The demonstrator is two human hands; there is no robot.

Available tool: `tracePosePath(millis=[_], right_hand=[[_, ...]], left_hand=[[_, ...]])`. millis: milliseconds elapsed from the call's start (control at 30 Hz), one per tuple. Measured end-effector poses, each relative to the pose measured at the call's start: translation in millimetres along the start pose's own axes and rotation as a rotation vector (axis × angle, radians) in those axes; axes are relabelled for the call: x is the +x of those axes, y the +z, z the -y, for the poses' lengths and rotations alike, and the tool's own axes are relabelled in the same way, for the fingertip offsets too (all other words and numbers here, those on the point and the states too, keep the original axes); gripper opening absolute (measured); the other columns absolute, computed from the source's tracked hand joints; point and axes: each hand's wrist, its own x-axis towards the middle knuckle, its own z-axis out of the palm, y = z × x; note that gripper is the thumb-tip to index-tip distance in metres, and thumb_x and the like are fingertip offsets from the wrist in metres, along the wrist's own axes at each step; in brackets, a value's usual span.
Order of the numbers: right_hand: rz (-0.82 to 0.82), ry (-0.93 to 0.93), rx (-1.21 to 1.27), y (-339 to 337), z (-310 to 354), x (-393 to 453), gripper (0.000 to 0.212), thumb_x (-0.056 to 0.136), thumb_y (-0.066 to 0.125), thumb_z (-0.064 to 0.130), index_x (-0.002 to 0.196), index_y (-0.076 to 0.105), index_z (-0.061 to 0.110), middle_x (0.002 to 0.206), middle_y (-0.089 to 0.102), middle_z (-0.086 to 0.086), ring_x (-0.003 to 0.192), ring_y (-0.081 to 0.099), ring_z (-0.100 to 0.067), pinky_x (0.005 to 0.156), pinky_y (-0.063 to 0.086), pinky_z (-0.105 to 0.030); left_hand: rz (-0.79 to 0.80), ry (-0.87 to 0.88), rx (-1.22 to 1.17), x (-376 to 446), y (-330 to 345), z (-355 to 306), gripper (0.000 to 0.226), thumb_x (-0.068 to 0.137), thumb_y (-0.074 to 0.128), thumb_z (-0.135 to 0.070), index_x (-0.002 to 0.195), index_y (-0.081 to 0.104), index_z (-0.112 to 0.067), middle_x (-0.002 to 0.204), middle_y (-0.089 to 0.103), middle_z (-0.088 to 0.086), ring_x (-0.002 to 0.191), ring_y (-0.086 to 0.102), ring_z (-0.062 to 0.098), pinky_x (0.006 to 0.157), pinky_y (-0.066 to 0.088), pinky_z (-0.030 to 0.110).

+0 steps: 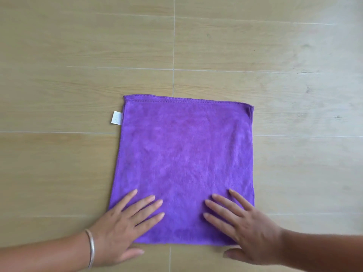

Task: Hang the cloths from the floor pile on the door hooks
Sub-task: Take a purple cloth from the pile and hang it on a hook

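A purple cloth [182, 163] lies flat on the wood-look floor [59, 75], the left hand [125, 222] and right hand [247, 226] spread flat on its near edge. Lifted by one corner, it may crumple and slip off a hook.

Surface: wood-look tiled floor [59, 85] with pale grout lines, filling the frame.
Lying on it: purple cloth [182, 154], spread flat, centre to lower centre.
Cloth detail: white label [116, 118] at its upper-left edge, flat on the floor.
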Motion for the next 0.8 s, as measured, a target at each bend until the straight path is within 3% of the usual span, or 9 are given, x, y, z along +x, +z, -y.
tracePosePath(millis=[167, 267, 433, 500, 600, 700, 800], right_hand=[[0.016, 0.013, -0.047, 14, 7, -13, 0.078, 0.084, 0.049, 0.067, 0.147, 0.039, 0.022, 0.154, 0.033, -0.008, 0.139, 0.035, -0.03, 0.104, 0.026, -0.056], [0.006, 0.09, -0.043, 20, 15, -17, 0.069, 0.089, 0.046, 0.056, 0.148, 0.036, 0.022, 0.154, 0.032, -0.007, 0.139, 0.035, -0.032, 0.106, 0.029, -0.058], [0.053, 0.297, -0.003, -4, 36, -18, 0.058, 0.086, 0.053, 0.035, 0.142, 0.047, 0.023, 0.149, 0.041, -0.01, 0.135, 0.043, -0.034, 0.104, 0.037, -0.061], [0.1, 0.432, 0.035, -28, 41, -20, 0.06, 0.085, 0.065, 0.038, 0.14, 0.05, 0.021, 0.148, 0.043, -0.013, 0.135, 0.043, -0.034, 0.107, 0.034, -0.06], [0.138, 0.565, 0.085, -79, 35, -29, 0.057, 0.093, 0.055, 0.043, 0.144, 0.043, 0.023, 0.152, 0.037, -0.014, 0.142, 0.031, -0.033, 0.114, 0.021, -0.057], [0.201, 0.583, 0.109, -156, 23, -42, 0.052, 0.099, 0.036, 0.047, 0.147, 0.036, 0.027, 0.157, 0.027, -0.01, 0.147, 0.017, -0.028, 0.118, 0.01, -0.051], [0.199, 0.606, 0.12, -239, 8, -53, 0.049, 0.101, 0.03, 0.047, 0.147, 0.035, 0.03, 0.158, 0.023, -0.007, 0.148, 0.011, -0.025, 0.119, 0.006, -0.046]], left_hand=[[0.021, -0.06, 0.015, -15, 14, 4, 0.089, 0.072, 0.059, -0.053, 0.148, 0.031, -0.016, 0.155, 0.027, 0.009, 0.143, 0.026, 0.027, 0.11, 0.022, 0.053], [0.007, -0.155, 0.01, -26, 19, -6, 0.079, 0.079, 0.047, -0.04, 0.15, 0.023, -0.012, 0.153, 0.03, 0.009, 0.139, 0.032, 0.027, 0.111, 0.024, 0.052], [0.055, -0.322, -0.113, -37, -7, -24, 0.053, 0.09, 0.035, -0.022, 0.14, 0.046, -0.01, 0.148, 0.041, 0.007, 0.134, 0.042, 0.025, 0.107, 0.037, 0.048], [0.16, -0.393, -0.153, -41, -30, -25, 0.051, 0.096, 0.033, -0.027, 0.145, 0.037, -0.014, 0.153, 0.033, 0.004, 0.14, 0.033, 0.02, 0.113, 0.028, 0.045], [0.316, -0.507, -0.152, -50, -74, -10, 0.054, 0.101, 0.025, -0.035, 0.152, 0.012, -0.022, 0.161, 0.006, -0.005, 0.147, 0.007, 0.012, 0.117, 0.008, 0.039], [0.315, -0.537, -0.139, -71, -149, 10, 0.053, 0.101, 0.026, -0.036, 0.151, 0.014, -0.024, 0.16, 0.008, -0.007, 0.146, 0.008, 0.01, 0.117, 0.01, 0.038], [0.322, -0.557, -0.121, -89, -233, 32, 0.051, 0.101, 0.028, -0.035, 0.15, 0.019, -0.024, 0.159, 0.014, -0.007, 0.146, 0.012, 0.01, 0.117, 0.012, 0.038]])
